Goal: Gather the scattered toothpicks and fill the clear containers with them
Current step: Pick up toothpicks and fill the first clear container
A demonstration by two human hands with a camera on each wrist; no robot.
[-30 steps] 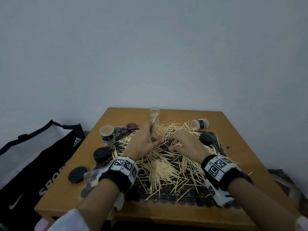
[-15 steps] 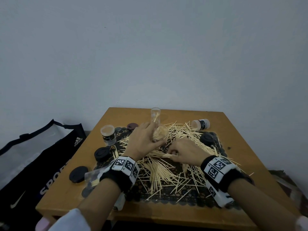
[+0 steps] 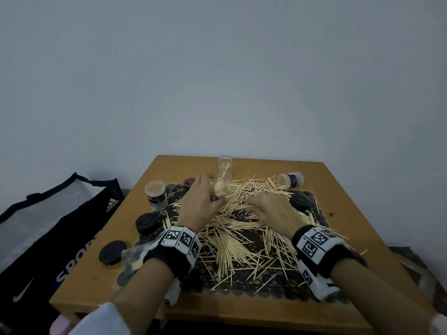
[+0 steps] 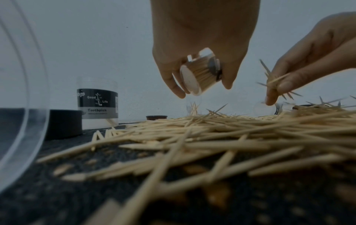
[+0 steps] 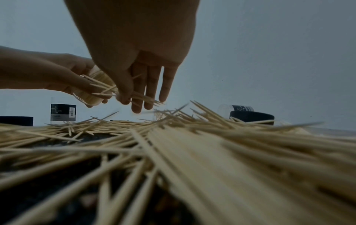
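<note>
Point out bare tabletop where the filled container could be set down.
Bare wood shows along the wooden table's far edge behind the upright clear plastic container, and on the right strip beside the dark lace mat. The mat is crowded with scattered wooden toothpicks.

Dim, flat, bluish light throughout; no distinct source, no hard shadows or glare. Head view sharp at centre, grey wall (image 3: 217,81) darkening toward corners. Both wrist views: nearest pale wooden toothpicks (image 4: 192,159) strongly out of focus; hands underexposed against the brighter wall; wide-angle stretching at edges.
</note>
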